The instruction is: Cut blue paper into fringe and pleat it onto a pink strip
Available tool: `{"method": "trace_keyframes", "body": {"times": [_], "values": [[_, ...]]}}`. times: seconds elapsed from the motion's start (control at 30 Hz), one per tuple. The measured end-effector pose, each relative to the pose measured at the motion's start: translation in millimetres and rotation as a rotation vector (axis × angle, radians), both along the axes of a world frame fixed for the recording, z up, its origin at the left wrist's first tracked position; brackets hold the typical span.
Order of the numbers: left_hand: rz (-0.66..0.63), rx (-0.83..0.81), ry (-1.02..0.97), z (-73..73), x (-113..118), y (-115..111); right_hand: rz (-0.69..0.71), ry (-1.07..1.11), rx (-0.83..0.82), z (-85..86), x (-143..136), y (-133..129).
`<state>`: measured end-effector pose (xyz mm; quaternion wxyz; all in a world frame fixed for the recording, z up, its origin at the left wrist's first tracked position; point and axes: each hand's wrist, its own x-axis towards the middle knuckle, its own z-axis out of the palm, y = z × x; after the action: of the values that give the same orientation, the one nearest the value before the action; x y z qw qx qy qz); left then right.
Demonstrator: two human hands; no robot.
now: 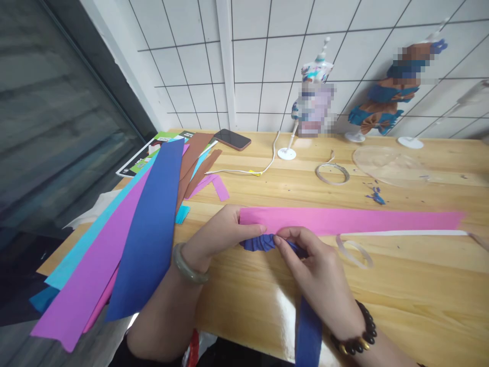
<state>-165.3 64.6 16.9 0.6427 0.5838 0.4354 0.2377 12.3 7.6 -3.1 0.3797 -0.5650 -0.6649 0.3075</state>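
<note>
A long pink paper strip (355,220) stretches to the right across the wooden table, with a white band along part of its lower edge. My left hand (229,229) grips the strip's left end, thumb on top. Below that edge lies a pleated dark blue paper strip (260,243), gathered into small folds against the pink one. With thumb and forefinger, my right hand (309,255) pinches the blue folds. The loose blue tail (308,331) hangs down past the table's front edge. The fingers of my left hand behind the pink strip are hidden.
Blue, purple, turquoise and brown paper strips (148,229) lie at the left, over a printed sheet. Behind are a phone (232,139), a white cable (267,165), a tape roll (332,174) and small dress-form stands (286,153). A tape ring (355,255) lies right of my hand, blue scraps (377,196) beyond.
</note>
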Motion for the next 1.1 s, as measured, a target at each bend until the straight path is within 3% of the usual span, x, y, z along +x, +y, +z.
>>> {"method": "trace_keyframes", "body": {"times": [0.2, 0.5, 0.73, 1.1], "values": [[-0.039, 0.015, 0.043, -1.1, 1.3, 0.6, -0.002, -0.025, 0.013, -0.5, -0.5, 2.2], [-0.042, 0.03, 0.031, 8.9, 7.4, -3.2, -0.007, -0.062, -0.012, -2.5, -0.2, 2.4], [-0.045, 0.131, 0.089, 4.2, 8.5, -2.7, 0.001, -0.078, 0.002, -2.7, 0.5, 1.9], [-0.077, 0.065, 0.028, 4.2, 5.9, -0.8, 0.036, 0.006, -0.049, -4.8, 1.5, -2.2]]}}
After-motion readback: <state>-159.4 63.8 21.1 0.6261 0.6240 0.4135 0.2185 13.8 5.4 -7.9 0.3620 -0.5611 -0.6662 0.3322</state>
